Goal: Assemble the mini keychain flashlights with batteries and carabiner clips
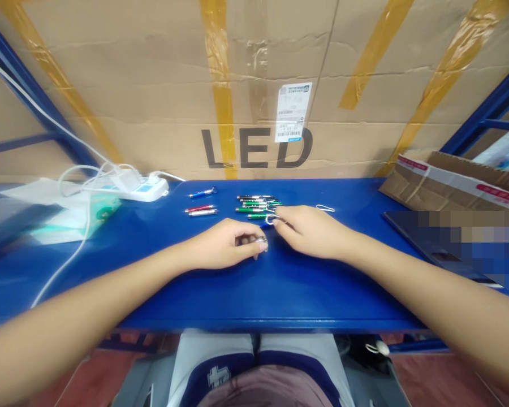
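Observation:
My left hand [231, 244] is closed around a small silvery object [261, 240], mostly hidden by the fingers, above the blue table [254, 294]. Beside it, my right hand [307, 230] has its thumb and fingertips pressed near a white loop [272, 218] at the end of a blue item [264, 225]. Just behind the hands lie several black and green pen-like items [254, 206]. Farther left are a blue one [202, 193] with a dark loop, a red one [199, 208] and a silver one [202, 213]. Behind the right hand rests another white loop [324, 208].
At the left are a power strip [146, 189] with white cables and a green-white packet [104, 212]. On the right stand an open cardboard box [424, 183] and a dark flat object [419, 237]. A large carton [152, 85] marked LED rises behind the table.

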Available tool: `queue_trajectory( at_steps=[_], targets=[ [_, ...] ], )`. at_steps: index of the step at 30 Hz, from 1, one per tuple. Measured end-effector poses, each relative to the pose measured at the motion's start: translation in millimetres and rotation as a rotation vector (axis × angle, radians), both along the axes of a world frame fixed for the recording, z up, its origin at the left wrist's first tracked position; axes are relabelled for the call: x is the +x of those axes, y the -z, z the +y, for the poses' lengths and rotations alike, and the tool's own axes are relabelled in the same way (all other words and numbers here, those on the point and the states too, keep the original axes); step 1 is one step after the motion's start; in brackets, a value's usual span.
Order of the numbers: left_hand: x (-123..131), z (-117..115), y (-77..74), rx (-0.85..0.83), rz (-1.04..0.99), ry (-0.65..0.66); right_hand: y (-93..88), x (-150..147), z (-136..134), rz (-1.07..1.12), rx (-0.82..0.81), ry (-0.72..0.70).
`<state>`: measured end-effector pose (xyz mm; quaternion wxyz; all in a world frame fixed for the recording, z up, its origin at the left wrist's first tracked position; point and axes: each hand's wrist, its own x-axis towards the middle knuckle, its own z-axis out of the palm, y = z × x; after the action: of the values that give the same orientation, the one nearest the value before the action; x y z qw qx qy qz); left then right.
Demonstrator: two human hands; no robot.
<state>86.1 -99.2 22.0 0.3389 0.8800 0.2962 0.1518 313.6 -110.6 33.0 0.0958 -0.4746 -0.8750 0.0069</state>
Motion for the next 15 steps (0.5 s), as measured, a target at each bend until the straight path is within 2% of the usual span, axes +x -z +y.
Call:
queue_trajectory(
  at_steps=[3,6,11,15],
  targets=[
    [-14,12,-8.0,0.381,0.194,-0.051,-12.1,18,9,-0.102,-0.124,0.115],
    [-32,26,-19.4,0.589,0.387,-0.161,-22.5,37,20,-0.144,-0.197,0.183],
    [-53,43,-28.7,0.656,0.596,-0.204,-25.7,58,30,-0.21,-0.36,0.231],
    [-58,50,-24.4,0.656,0.593,-0.213,-18.3,63,34,-0.248,-0.419,0.221]
  ],
)
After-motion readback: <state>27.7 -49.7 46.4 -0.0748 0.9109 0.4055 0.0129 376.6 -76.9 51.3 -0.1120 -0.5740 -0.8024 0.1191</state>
